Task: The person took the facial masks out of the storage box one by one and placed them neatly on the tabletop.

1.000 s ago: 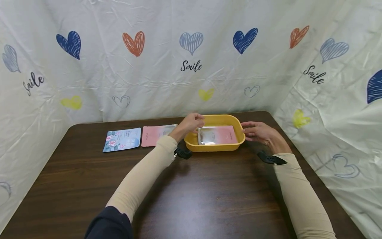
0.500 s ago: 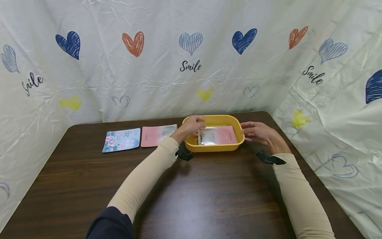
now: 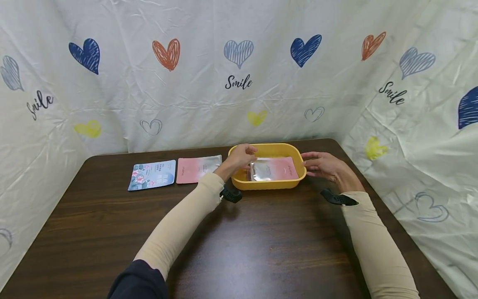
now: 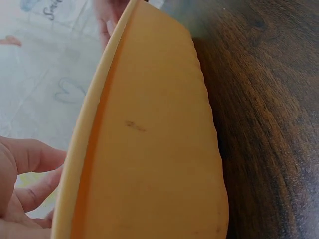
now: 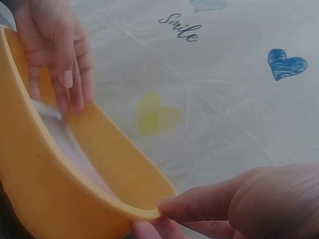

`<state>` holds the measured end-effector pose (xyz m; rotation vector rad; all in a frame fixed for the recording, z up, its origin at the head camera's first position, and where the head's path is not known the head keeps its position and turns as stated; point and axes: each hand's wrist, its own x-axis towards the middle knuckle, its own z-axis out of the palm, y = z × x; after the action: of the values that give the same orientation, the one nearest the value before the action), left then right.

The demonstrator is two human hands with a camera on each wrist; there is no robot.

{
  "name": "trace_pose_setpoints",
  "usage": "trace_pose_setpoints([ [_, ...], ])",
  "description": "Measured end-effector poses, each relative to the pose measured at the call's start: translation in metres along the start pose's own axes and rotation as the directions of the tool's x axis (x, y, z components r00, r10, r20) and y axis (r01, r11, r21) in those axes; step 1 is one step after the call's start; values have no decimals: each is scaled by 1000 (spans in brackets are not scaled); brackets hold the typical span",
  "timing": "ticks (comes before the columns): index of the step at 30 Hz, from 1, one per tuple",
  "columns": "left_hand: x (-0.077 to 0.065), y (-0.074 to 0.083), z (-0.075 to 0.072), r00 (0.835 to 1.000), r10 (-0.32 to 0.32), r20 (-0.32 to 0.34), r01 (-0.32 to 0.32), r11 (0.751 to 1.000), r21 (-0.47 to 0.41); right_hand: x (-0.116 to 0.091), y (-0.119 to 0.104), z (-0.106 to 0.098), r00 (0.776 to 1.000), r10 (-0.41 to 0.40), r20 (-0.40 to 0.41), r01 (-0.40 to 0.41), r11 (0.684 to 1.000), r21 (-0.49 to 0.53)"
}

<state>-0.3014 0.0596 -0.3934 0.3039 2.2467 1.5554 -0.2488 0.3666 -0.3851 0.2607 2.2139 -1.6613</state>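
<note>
A yellow plastic basket (image 3: 267,185) stands at the back of the dark table. In it lies a pink and silver sheet mask packet (image 3: 274,169), with another edge peeking out under its left end. My left hand (image 3: 240,157) reaches over the basket's left end. In the right wrist view its fingers (image 5: 76,89) point down, fairly straight, right at the packet's end. At the opposite end, my right hand (image 3: 326,167) pinches the basket's rim, thumb (image 5: 184,204) on the edge and fingers below it outside.
Left of the basket, a pink and silver packet (image 3: 192,169) lies flat, partly behind the left forearm. Beside it is a light blue flowered packet (image 3: 152,174). A white curtain (image 3: 201,104) printed with hearts hangs behind the table (image 3: 239,245) and along its sides.
My left hand has moved slightly right, deeper over the basket. The top packet inside has slid a little right, uncovering an edge beneath it. My right hand stays at the rim.
</note>
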Motion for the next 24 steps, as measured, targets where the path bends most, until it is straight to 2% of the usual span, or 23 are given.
trace_pose_setpoints([
  [8,-1,-1,3,999,21,-35,-21,999,-27,0,-1,3,1000,2,0,-2,1000,-16],
  [15,0,-1,8,1000,13,-10,-14,987,-157,-1,1,2,1000,-3,7,3,1000,-16],
  [19,-2,-1,9,1000,6,1,-6,988,-152,-3,-1,3,1000,5,-13,-5,1000,-21],
  [24,-4,0,8,1000,10,4,-10,991,-137,-6,-4,11,997,-2,-75,-3,998,-58],
])
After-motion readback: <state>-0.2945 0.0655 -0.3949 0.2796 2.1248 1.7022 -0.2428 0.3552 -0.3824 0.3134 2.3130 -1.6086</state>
